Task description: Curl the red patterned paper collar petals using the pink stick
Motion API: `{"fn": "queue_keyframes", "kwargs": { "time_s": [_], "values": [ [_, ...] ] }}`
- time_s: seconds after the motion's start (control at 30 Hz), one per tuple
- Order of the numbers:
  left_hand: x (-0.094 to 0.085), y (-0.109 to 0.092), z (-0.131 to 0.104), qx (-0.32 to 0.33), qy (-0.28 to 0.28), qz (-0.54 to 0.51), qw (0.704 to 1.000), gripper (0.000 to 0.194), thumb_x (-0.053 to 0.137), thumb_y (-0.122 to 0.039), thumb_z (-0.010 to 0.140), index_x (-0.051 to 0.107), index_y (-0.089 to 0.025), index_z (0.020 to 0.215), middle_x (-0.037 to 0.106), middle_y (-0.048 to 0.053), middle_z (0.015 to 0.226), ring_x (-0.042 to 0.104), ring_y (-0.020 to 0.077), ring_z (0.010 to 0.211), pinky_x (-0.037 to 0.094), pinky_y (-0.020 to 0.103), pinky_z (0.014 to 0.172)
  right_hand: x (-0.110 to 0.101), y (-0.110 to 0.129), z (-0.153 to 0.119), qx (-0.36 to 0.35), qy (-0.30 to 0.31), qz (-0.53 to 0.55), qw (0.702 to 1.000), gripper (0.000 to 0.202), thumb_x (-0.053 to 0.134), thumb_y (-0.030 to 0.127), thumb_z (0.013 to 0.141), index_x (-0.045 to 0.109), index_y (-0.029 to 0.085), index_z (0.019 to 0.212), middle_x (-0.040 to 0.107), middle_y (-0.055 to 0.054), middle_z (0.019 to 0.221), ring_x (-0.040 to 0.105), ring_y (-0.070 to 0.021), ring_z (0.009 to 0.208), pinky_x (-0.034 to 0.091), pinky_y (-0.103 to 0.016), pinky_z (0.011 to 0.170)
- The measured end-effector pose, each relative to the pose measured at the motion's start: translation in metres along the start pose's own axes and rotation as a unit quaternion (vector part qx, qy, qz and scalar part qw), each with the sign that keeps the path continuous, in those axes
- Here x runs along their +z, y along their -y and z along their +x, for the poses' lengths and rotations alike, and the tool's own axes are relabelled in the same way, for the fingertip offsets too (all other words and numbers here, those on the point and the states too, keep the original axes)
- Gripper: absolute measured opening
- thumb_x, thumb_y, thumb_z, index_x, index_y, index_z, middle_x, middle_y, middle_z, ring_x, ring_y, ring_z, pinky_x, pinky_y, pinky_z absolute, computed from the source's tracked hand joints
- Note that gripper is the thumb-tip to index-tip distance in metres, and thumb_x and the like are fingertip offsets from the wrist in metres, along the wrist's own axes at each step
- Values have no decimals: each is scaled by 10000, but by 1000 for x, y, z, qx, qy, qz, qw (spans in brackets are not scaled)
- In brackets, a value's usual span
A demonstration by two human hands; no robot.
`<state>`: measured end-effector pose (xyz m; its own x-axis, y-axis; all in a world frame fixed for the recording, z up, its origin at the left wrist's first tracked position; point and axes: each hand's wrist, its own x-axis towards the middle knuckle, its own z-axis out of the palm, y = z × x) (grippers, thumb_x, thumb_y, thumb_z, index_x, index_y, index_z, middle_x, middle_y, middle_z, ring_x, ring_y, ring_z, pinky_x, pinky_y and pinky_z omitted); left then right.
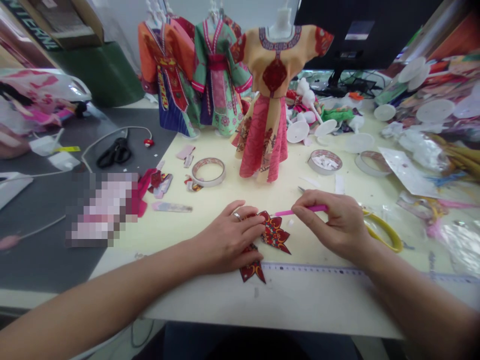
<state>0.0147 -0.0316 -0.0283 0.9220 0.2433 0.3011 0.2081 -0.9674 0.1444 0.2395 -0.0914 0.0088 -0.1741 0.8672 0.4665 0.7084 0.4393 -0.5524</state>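
Note:
My left hand (228, 240) lies palm down with its fingers spread, wearing a ring. It presses on a dark red patterned cutout (275, 231) with pointed edges, and a second pointed part (253, 271) shows below my fingers; whether they are one piece is hidden. My right hand (333, 222) pinches a slim pink pen-like tool (285, 212). Its pale tip is at the upper edge of the cutout. A grey metal point (301, 189) sticks out just beyond my right fingers; the rest of it is hidden. Under both hands runs a ruler strip (315, 270).
Dressed doll stands (264, 115) rise at the back before a monitor (360, 45). Tape rolls (208, 172) lie mid-table, one holding white scraps. Black scissors (116, 151) rest left on a dark mat (48, 270). A yellow ring (386, 232) and plastic bags lie right.

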Motion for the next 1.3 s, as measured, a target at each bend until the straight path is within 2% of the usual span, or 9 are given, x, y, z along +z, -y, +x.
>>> {"fn": "queue_keyframes", "kwargs": {
  "time_s": [0.17,0.43,0.57,0.87,1.3],
  "values": [
    [0,4,-1,15,-48,1,999,349,545,-379,840,552,-133,1087,611,105,1175,483,256,1149,285,467,1039,-1,0,0,0,-10,12,1000,91,543,180,831,545,197,742,574,23,618,492,-88,535,393,-238,532],
    [2,6,0,21,-82,8,996,295,561,-338,827,580,-137,1042,648,102,1112,525,247,1092,330,463,1017,-3,-1,1,9,-21,13,1000,92,544,201,833,550,202,741,569,20,607,490,-97,532,392,-249,529],
    [2,6,1,14,-63,10,998,300,542,-357,840,592,-130,1031,646,101,1117,523,259,1093,320,469,1016,-3,-1,0,9,-22,16,1000,82,548,194,827,552,201,746,575,18,616,502,-100,541,397,-252,535],
    [0,4,3,-9,6,3,1000,438,507,-441,849,555,-112,1134,602,131,1154,484,279,1119,289,491,1028,-2,-1,1,6,-19,10,1000,102,537,223,834,557,201,737,581,15,617,503,-103,534,401,-249,528],
    [-3,5,3,-21,35,-3,999,446,486,-463,856,572,-110,1116,547,147,1239,449,300,1167,284,504,1023,-2,0,0,11,-13,15,1000,78,555,175,818,559,200,744,563,24,621,482,-94,543,386,-249,536]
  ]
}}
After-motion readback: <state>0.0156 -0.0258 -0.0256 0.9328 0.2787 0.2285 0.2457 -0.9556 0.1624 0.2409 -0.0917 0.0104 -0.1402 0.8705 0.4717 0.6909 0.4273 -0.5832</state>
